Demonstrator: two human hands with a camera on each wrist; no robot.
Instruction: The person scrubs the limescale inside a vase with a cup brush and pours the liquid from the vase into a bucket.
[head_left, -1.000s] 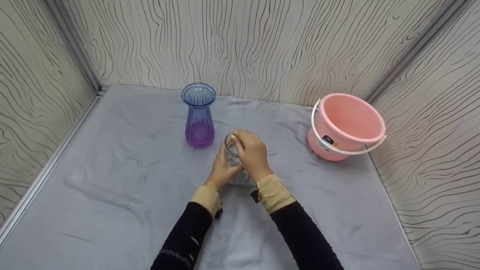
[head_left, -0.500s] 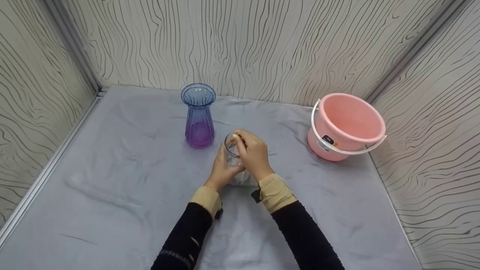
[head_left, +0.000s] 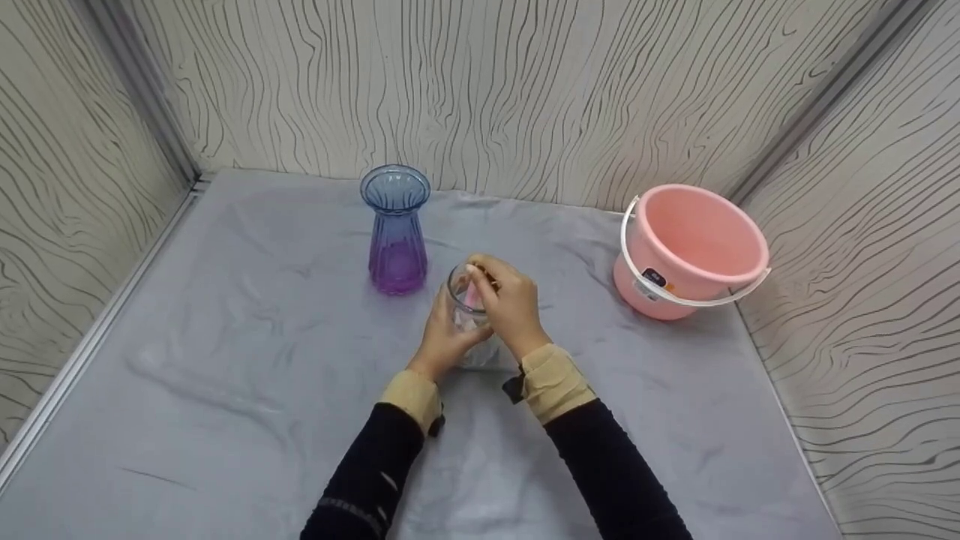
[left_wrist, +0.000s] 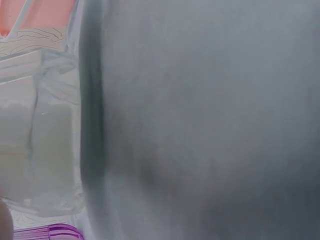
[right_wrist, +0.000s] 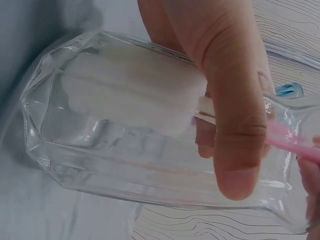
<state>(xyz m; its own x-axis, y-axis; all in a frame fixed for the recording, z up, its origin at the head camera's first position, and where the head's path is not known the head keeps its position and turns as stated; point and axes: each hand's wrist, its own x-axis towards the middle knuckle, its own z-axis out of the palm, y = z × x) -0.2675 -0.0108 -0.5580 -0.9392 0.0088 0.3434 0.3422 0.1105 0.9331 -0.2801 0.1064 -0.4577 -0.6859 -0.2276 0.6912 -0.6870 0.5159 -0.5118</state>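
Note:
A clear glass vase (right_wrist: 165, 187) with a faceted base and a flared mouth stands in front of me. My left hand (head_left: 442, 341) grips it around the neck; its thumb lies across the glass in the right wrist view. Inside the vase is a bottle brush with a white sponge head (right_wrist: 132, 87) and a pink handle (right_wrist: 295, 145). My right hand (head_left: 514, 304) pinches the top of that handle at the vase mouth. In the left wrist view the lower glass wall (left_wrist: 50, 145) fills the left side, with a fingertip at the corner.
A ribbed vase (head_left: 397, 232), blue above and purple below, stands behind and left of my hands. At the right back is a pink bucket (head_left: 675, 300) with a white handle. Grey cloth (head_left: 247, 360) covers the table; wood-patterned walls (head_left: 510, 97) enclose it.
My right hand has shifted slightly up and right at the mouth of the glass vase. The pink brush handle now shows inside the rim. My left hand keeps its grip.

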